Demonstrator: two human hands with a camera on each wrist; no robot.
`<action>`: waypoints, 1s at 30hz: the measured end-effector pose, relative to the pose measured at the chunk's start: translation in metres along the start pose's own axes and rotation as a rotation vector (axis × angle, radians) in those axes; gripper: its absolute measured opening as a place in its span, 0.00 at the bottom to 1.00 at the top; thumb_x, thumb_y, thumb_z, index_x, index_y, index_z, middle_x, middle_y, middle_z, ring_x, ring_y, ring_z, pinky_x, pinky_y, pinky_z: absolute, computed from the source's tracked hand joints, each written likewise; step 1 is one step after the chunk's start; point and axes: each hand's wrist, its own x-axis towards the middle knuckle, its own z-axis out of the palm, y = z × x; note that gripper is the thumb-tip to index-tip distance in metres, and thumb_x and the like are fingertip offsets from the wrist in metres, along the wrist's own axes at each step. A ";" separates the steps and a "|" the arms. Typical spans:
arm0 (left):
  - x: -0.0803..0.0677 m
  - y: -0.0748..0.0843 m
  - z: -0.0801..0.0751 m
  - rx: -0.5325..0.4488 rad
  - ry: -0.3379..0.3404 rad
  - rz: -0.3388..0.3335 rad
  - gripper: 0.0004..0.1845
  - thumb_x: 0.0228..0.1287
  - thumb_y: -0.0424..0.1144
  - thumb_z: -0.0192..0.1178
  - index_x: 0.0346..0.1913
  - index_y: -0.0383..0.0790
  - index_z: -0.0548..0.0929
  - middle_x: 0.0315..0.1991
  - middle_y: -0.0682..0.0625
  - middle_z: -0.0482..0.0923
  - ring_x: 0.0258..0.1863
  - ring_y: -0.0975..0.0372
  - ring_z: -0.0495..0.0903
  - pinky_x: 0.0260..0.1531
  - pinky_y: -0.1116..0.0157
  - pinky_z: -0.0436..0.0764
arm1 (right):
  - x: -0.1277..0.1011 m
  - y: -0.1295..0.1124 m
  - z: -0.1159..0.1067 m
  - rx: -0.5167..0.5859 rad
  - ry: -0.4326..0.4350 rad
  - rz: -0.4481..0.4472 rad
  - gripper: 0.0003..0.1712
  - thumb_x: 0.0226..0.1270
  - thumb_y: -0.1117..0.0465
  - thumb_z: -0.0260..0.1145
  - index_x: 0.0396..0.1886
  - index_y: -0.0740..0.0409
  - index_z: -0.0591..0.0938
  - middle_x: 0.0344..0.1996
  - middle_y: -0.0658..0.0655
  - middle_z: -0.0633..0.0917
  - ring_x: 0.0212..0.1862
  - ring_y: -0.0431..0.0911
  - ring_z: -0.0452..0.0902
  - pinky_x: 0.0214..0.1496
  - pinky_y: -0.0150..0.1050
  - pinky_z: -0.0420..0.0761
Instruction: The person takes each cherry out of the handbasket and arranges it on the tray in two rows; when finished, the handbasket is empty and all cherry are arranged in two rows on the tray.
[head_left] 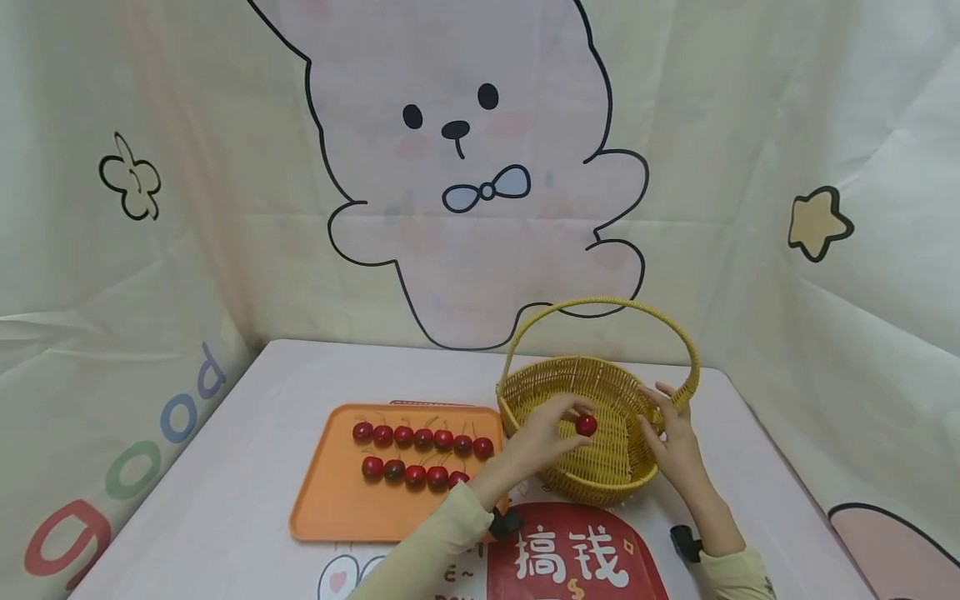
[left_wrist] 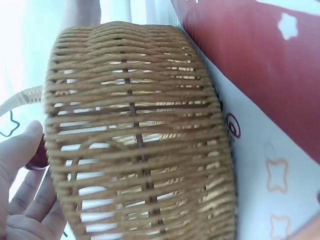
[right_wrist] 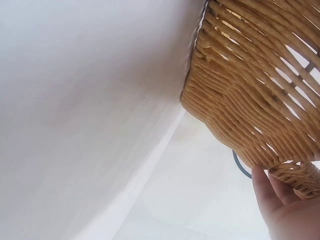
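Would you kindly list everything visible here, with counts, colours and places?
cherries on tray: twelve, red, in two rows.
held cherry: one, red, over the basket's inside.
tray: one, orange, on the table left of the basket.
basket: one, yellow wicker with a hoop handle, right of the tray.
table: one, white cloth with a red printed patch at the near edge.
backdrop: one, pale cloth with a rabbit drawing, behind the table.
left hand: pinches the held cherry.
right hand: grips the basket's right rim.
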 end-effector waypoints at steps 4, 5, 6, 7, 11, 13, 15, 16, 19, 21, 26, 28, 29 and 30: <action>-0.007 -0.003 -0.007 0.020 0.046 0.028 0.18 0.56 0.36 0.65 0.50 0.46 0.76 0.49 0.54 0.74 0.45 0.69 0.77 0.46 0.75 0.76 | -0.001 0.000 -0.001 0.000 -0.001 -0.001 0.28 0.64 0.68 0.60 0.63 0.52 0.68 0.63 0.66 0.58 0.53 0.65 0.69 0.41 0.68 0.73; -0.008 -0.004 -0.009 0.031 0.057 0.037 0.17 0.56 0.36 0.65 0.49 0.45 0.76 0.48 0.54 0.74 0.45 0.69 0.77 0.46 0.75 0.76 | -0.001 0.000 -0.001 -0.001 -0.001 -0.001 0.28 0.64 0.68 0.60 0.63 0.52 0.67 0.63 0.66 0.58 0.53 0.66 0.69 0.41 0.68 0.73; -0.010 -0.004 -0.011 0.041 0.069 0.039 0.17 0.56 0.36 0.65 0.49 0.46 0.77 0.48 0.54 0.74 0.45 0.69 0.77 0.46 0.76 0.76 | -0.001 0.001 -0.001 -0.003 -0.002 0.001 0.28 0.64 0.68 0.60 0.63 0.52 0.67 0.63 0.66 0.59 0.53 0.66 0.69 0.41 0.68 0.73; -0.011 -0.005 -0.013 0.043 0.078 0.043 0.17 0.55 0.35 0.66 0.49 0.45 0.77 0.47 0.54 0.74 0.45 0.69 0.77 0.46 0.75 0.76 | -0.001 0.001 -0.001 -0.005 -0.002 0.002 0.28 0.64 0.68 0.60 0.63 0.51 0.67 0.63 0.66 0.59 0.53 0.66 0.69 0.41 0.68 0.73; -0.018 -0.006 -0.022 0.062 0.106 0.052 0.17 0.55 0.36 0.66 0.49 0.44 0.78 0.45 0.55 0.74 0.45 0.68 0.76 0.46 0.75 0.76 | -0.001 0.002 -0.001 -0.008 -0.003 0.007 0.28 0.64 0.67 0.60 0.64 0.51 0.67 0.63 0.66 0.58 0.54 0.66 0.68 0.42 0.68 0.72; -0.021 -0.006 -0.027 0.055 0.109 0.055 0.17 0.55 0.36 0.66 0.49 0.44 0.78 0.45 0.54 0.74 0.46 0.67 0.76 0.46 0.74 0.76 | -0.001 0.002 -0.001 -0.007 -0.002 0.007 0.28 0.64 0.68 0.60 0.64 0.51 0.67 0.63 0.65 0.59 0.54 0.66 0.68 0.42 0.68 0.72; -0.024 -0.006 -0.031 0.053 0.109 0.058 0.17 0.56 0.36 0.65 0.49 0.44 0.79 0.46 0.54 0.74 0.46 0.66 0.76 0.47 0.74 0.76 | -0.001 0.002 -0.001 -0.007 0.000 0.005 0.28 0.64 0.68 0.60 0.63 0.51 0.67 0.63 0.65 0.59 0.54 0.66 0.68 0.42 0.68 0.72; -0.026 -0.006 -0.034 0.054 0.110 0.057 0.17 0.56 0.37 0.65 0.49 0.44 0.79 0.46 0.54 0.74 0.46 0.66 0.76 0.47 0.74 0.76 | -0.001 0.002 0.000 -0.008 0.001 0.002 0.28 0.63 0.68 0.60 0.63 0.52 0.67 0.63 0.65 0.59 0.54 0.65 0.68 0.42 0.68 0.72; -0.032 -0.007 -0.040 0.047 0.122 0.065 0.17 0.55 0.35 0.66 0.50 0.43 0.79 0.46 0.53 0.75 0.45 0.65 0.76 0.45 0.72 0.77 | -0.001 0.002 0.000 -0.008 0.004 -0.005 0.28 0.63 0.69 0.60 0.63 0.53 0.68 0.63 0.66 0.59 0.53 0.65 0.69 0.42 0.68 0.73; -0.036 -0.008 -0.044 0.063 0.132 0.064 0.17 0.55 0.36 0.66 0.50 0.44 0.79 0.46 0.54 0.75 0.45 0.65 0.76 0.44 0.70 0.78 | -0.001 0.002 0.000 -0.005 0.005 -0.007 0.28 0.63 0.69 0.60 0.63 0.53 0.68 0.63 0.66 0.59 0.53 0.65 0.69 0.42 0.68 0.73; -0.047 -0.010 -0.054 0.082 0.151 0.028 0.17 0.56 0.35 0.65 0.50 0.47 0.79 0.47 0.56 0.75 0.40 0.67 0.76 0.37 0.70 0.79 | 0.000 0.002 0.001 -0.002 0.010 -0.014 0.28 0.63 0.69 0.61 0.63 0.54 0.68 0.63 0.66 0.59 0.53 0.65 0.69 0.41 0.68 0.73; -0.052 -0.011 -0.058 0.079 0.159 0.008 0.18 0.55 0.34 0.66 0.50 0.47 0.80 0.47 0.56 0.75 0.39 0.67 0.75 0.34 0.72 0.79 | 0.000 0.002 0.000 -0.001 0.010 -0.016 0.28 0.63 0.69 0.61 0.63 0.54 0.68 0.63 0.66 0.59 0.52 0.65 0.69 0.41 0.68 0.73; -0.054 -0.011 -0.060 0.072 0.164 0.001 0.18 0.55 0.33 0.66 0.50 0.47 0.79 0.48 0.55 0.75 0.39 0.67 0.76 0.35 0.73 0.79 | 0.000 0.002 0.000 -0.001 0.010 -0.015 0.28 0.63 0.69 0.61 0.63 0.54 0.68 0.63 0.66 0.59 0.52 0.65 0.70 0.41 0.68 0.73; -0.056 -0.012 -0.062 0.066 0.170 -0.003 0.18 0.55 0.33 0.66 0.50 0.48 0.79 0.48 0.55 0.74 0.40 0.67 0.76 0.35 0.73 0.79 | 0.000 0.002 0.000 -0.002 0.009 -0.014 0.28 0.63 0.69 0.61 0.63 0.54 0.68 0.63 0.66 0.59 0.52 0.65 0.70 0.41 0.68 0.73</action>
